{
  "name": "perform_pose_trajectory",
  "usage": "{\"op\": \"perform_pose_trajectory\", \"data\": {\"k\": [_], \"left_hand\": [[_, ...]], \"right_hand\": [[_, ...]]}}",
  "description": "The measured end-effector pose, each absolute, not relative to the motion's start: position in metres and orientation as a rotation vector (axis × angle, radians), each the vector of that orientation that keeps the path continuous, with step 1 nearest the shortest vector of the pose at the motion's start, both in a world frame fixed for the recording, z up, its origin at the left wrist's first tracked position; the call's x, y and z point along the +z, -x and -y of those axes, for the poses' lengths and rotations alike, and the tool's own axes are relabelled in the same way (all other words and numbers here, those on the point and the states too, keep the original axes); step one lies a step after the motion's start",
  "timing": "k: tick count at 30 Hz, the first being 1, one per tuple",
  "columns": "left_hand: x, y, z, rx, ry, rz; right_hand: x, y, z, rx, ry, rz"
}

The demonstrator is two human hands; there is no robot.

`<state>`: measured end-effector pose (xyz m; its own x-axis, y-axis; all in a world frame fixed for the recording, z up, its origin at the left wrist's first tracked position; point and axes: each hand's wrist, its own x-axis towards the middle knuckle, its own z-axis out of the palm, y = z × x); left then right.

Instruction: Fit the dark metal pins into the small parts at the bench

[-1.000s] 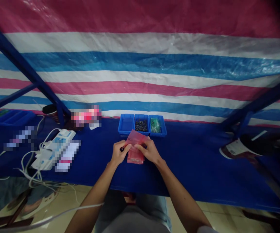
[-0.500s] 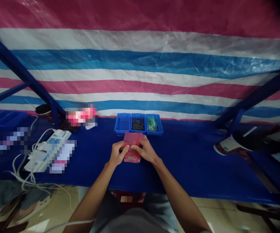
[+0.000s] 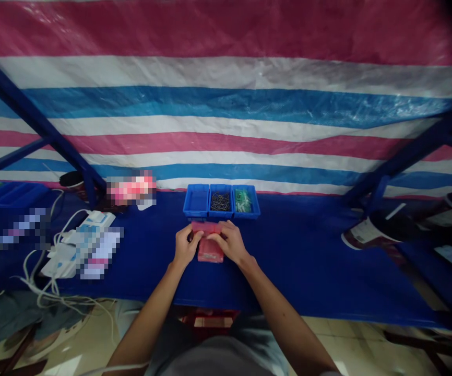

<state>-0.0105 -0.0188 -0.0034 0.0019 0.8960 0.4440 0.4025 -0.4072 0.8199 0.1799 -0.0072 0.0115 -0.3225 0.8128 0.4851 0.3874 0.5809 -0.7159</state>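
We watch left hand (image 3: 186,245) and right hand (image 3: 234,243), both pinching pink plastic bag (image 3: 211,255) by its upper part, thumbs close together. Bag is over table (image 3: 296,250), just on our side of three blue bins (image 3: 221,214); whether it touches down, we can't tell. Step in hand, we judge: folding bag's top. Next move calls for even thumb pressure.

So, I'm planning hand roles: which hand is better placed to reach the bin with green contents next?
Probably the right hand: it's nearer that bin, though it and the left hand both hold the red plastic.
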Motion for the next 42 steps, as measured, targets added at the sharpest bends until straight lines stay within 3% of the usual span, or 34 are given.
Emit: {"op": "perform_pose_trajectory", "data": {"k": [11,20,42], "left_hand": [[-0.014,0.009,0.014,1.575,-1.866,-1.308],[-0.008,0.016,0.021,1.583,-2.265,-1.221],[-0.005,0.015,0.017,1.347,-1.822,-1.321]], "right_hand": [[0.018,-0.179,0.019,0.651,0.979,1.708],[0.004,-0.183,0.01,0.362,0.895,1.925],[0.019,-0.173,0.013,0.454,1.054,1.979]]}}
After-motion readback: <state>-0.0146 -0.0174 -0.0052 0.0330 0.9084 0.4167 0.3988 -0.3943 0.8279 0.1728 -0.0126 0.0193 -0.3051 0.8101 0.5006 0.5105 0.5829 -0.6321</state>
